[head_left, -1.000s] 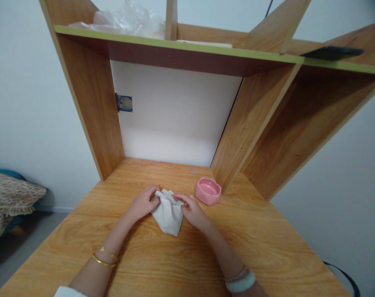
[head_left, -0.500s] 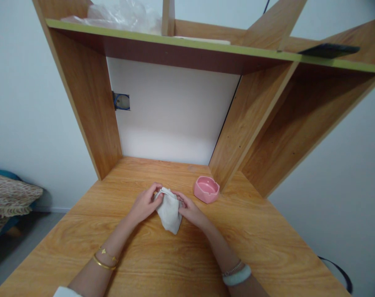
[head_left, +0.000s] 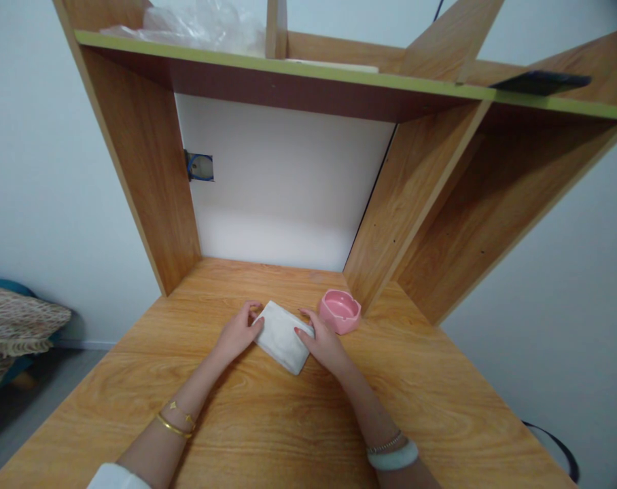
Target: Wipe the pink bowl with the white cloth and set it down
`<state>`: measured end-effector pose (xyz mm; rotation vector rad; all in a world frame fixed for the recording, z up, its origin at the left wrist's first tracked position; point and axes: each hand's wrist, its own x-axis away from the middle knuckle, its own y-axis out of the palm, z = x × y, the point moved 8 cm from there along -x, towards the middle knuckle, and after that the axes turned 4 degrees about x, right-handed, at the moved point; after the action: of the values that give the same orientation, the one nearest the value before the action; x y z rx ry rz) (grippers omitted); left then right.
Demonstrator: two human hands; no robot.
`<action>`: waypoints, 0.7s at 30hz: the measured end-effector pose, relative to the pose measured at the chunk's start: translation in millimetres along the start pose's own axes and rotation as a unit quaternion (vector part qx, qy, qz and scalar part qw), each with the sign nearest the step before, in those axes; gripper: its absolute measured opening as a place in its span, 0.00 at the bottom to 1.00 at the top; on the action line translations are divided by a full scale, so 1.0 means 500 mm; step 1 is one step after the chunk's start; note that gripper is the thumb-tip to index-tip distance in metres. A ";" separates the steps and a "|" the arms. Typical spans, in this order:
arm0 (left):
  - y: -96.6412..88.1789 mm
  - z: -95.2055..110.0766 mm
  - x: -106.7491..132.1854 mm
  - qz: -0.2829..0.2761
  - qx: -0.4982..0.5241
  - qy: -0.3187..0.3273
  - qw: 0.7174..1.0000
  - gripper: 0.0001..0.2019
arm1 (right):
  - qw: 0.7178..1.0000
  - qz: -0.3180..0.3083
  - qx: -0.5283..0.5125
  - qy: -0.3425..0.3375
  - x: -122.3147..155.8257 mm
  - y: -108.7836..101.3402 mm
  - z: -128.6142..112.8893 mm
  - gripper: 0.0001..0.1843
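Note:
A white cloth (head_left: pixel 282 337) lies as a flat, slanted rectangle just above or on the wooden desk; whether it is folded or a small pouch I cannot tell. At its left corner my left hand (head_left: pixel 240 333) grips the edge, thumb on top and fingers curled behind. My right hand (head_left: pixel 325 341) pinches the right corner, its thumb resting on the upper face. Close beyond the right fingers stands a pink faceted ashtray (head_left: pixel 340 312) with notches in its rim.
Around the wooden desktop (head_left: pixel 268 435) rise side panels and a shelf (head_left: pixel 288 85) overhead. Clear plastic bags (head_left: pixel 206 30) and a dark flat object (head_left: pixel 543 82) rest on that shelf. A wall socket box (head_left: pixel 200 167) shows at the back left. Patterned fabric (head_left: pixel 18 319) lies far left.
The cloth has gone from a bunched, drooping shape to a flat, spread rectangle. My right hand has moved slightly right, nearer the ashtray, and my hands are further apart.

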<state>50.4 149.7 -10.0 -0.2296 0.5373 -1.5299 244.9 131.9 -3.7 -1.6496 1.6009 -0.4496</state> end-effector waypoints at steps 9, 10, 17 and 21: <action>-0.018 0.007 0.009 -0.006 -0.202 -0.047 0.978 0.18 | 0.990 -0.039 0.109 0.082 0.010 -0.040 -0.001 0.19; -0.018 0.008 0.010 -0.013 -0.220 -0.054 0.974 0.17 | 0.987 -0.058 0.114 0.096 0.013 -0.038 0.001 0.21; -0.007 0.012 0.020 -0.048 -0.244 -0.064 0.966 0.17 | 0.979 -0.105 0.134 0.115 0.024 -0.005 -0.010 0.26; 0.008 0.028 0.029 -0.084 -0.234 -0.025 0.968 0.11 | 0.971 -0.109 0.166 0.130 0.035 -0.026 0.002 0.17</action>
<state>59.8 132.9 -2.8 -0.6907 0.8533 -1.5369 256.8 114.1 0.7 -1.5579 1.4323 -1.0280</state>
